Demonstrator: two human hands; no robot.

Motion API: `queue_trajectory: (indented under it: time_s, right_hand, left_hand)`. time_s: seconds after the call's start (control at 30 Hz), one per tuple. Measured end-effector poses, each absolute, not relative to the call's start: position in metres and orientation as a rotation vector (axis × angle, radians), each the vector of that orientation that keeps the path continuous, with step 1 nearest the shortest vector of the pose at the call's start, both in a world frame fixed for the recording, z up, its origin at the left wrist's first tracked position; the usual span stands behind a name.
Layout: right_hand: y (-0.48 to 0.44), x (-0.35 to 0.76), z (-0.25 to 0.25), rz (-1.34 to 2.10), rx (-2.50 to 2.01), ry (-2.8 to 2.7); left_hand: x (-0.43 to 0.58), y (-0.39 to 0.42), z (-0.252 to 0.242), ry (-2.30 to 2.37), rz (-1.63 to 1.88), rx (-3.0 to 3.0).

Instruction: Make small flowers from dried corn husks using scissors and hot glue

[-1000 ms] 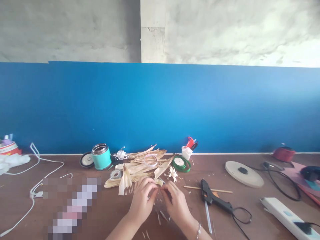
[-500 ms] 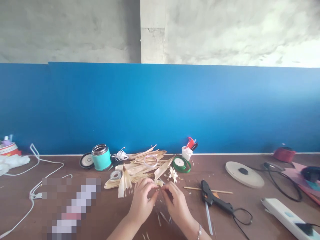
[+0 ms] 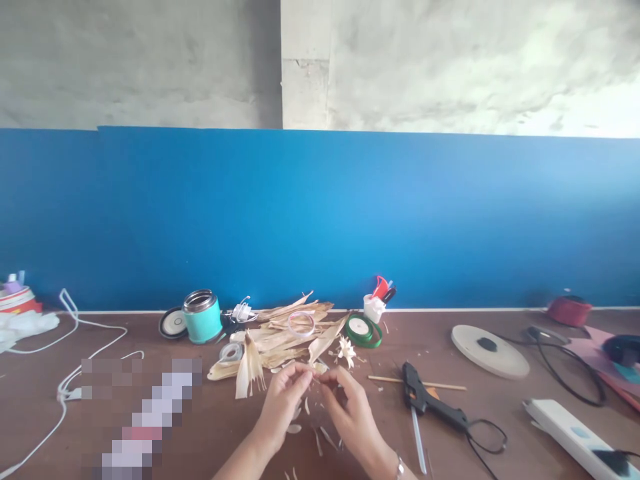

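My left hand and my right hand meet fingertip to fingertip over the front of the table. Both are closed in a pinch; whatever is between the fingers is too small and too covered to make out. Just beyond them lies a heap of dried pale husks, with a fringed husk piece at its near left. A white spiky husk flower rests behind my right hand. Under my hands, thin pale slivers are scattered on the brown table.
A black glue gun with a clear glue stick and a wooden stick lie to the right. Farther right are a white disc and a power strip. Green ribbon, a white cup and a turquoise jar stand behind.
My fingertips have drawn closer together, and the left thumb has come up against its fingers. Pale slivers now show on the table below my left hand.
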State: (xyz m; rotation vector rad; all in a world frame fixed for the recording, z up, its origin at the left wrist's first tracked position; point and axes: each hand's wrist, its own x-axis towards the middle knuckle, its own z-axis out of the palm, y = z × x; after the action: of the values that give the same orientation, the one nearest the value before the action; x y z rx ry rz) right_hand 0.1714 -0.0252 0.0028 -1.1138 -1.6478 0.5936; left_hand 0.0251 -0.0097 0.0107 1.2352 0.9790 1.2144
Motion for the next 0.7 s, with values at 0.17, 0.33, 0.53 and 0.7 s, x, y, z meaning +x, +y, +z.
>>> queue_trajectory:
  time_s: [0.17,0.33,0.53,0.7]
  right_hand:
    - [-0.0249,0.1754,0.0039,0.56,-1.088,-1.565]
    - [-0.0233,0.1761,0.0038,0.595,-0.944,-1.647]
    - [-0.0216,0.1768,0.0036,0.609,-0.881,-1.691]
    - [-0.0207,0.1769,0.0031,0.664,-0.919,-1.612]
  left_hand:
    - [0.0223,-0.0077,0.012,0.932,1.131,1.0]
    - [0.0228,-0.0085,0.0113,0.878,1.013,1.063]
    - [0.0233,-0.0106,0.0132,0.882,0.95,1.093]
    - [0.0216,-0.0093,0.0102,0.873,0.925,1.115]
